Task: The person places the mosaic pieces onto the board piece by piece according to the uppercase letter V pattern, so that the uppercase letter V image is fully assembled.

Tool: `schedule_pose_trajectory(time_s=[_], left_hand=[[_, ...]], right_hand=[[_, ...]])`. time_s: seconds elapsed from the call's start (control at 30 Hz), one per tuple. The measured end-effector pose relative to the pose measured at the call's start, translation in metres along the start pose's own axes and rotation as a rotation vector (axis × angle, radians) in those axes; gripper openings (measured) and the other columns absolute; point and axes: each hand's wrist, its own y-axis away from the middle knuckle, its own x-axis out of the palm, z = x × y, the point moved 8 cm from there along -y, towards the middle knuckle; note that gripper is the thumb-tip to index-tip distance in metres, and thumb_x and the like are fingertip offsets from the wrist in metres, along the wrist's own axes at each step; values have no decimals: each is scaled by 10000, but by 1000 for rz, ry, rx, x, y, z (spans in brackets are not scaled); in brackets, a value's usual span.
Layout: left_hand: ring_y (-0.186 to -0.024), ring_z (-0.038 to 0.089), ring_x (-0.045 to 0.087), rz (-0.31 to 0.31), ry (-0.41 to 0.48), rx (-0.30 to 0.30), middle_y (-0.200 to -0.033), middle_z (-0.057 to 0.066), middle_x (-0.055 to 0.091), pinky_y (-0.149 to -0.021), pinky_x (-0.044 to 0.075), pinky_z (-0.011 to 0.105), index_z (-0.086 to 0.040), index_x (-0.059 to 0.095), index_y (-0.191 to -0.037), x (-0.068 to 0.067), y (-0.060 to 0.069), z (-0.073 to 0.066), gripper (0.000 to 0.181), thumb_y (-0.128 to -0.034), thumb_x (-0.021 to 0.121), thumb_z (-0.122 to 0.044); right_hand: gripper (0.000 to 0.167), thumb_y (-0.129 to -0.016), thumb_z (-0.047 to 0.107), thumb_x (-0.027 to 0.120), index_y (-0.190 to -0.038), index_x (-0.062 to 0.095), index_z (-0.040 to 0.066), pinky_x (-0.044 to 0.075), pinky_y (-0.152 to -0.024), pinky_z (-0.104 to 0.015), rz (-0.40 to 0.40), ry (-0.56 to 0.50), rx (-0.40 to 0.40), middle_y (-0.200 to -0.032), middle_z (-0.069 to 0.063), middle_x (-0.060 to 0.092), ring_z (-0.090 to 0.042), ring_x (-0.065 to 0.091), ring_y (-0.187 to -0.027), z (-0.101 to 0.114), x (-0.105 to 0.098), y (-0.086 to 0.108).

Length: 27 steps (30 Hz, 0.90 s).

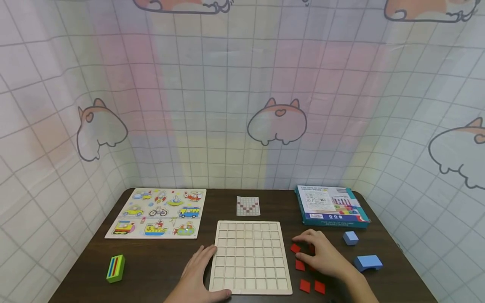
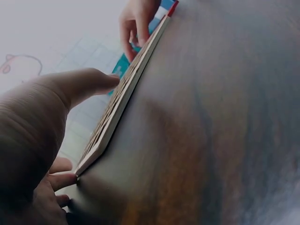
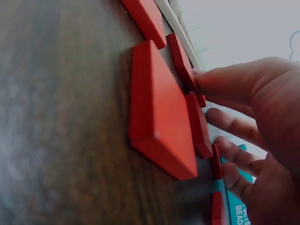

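A pale wooden grid board lies flat on the table. My left hand rests at its near-left corner, fingers along the left edge and thumb by the front edge. In the left wrist view the thumb lies straight beside the board's rim. To the right of the board, my right hand hovers low over several red square tiles, thumb and fingers apart. The right wrist view has its thumb against a red tile; the fingers partly hide others. Two more tiles lie nearer me.
A small card with a red pattern lies behind the board. Back left is a vehicle picture puzzle; nearer lies a green block with coloured stripes. A teal box, blue cube and blue arch stand right.
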Motion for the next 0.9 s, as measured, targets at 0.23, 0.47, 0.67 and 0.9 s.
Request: schedule_pose_trajectory(time_s=[0.23,0.47,0.67,0.9], left_hand=[[-1679,507,280,42,-40,-1,-1753,105,458,-1254,294,840,-123,456,-1688,0,1,4,1235,-721,944,-716],[-1678,522,273,78,-39,-4,-1768,133,433,-1239,292,861,-106,454,-1688,0,0,3,1202,-754,930,-693],[-1676,531,271,74,-37,18,-1768,145,430,-1243,288,858,-90,453,-1687,-1,1,0,1198,-759,935,-675],[-1678,520,275,70,-38,16,-1767,133,435,-1260,283,842,-102,455,-1688,0,0,2,1206,-751,935,-690]], right_hand=[[294,-996,406,851,-1281,794,360,524,-1029,-462,-24,7,13,-1255,150,667,-178,524,-1223,-1,3,-2],[251,-979,440,861,-1207,795,358,539,-1025,-401,-51,44,42,-1224,200,672,-96,522,-1169,-2,2,-3],[228,-960,475,874,-1143,787,370,544,-968,-363,-74,51,80,-1116,203,683,-87,537,-1104,-3,0,-4],[207,-935,485,895,-1020,753,361,453,-801,-269,-81,-5,111,-944,134,647,-147,560,-972,7,-5,-4]])
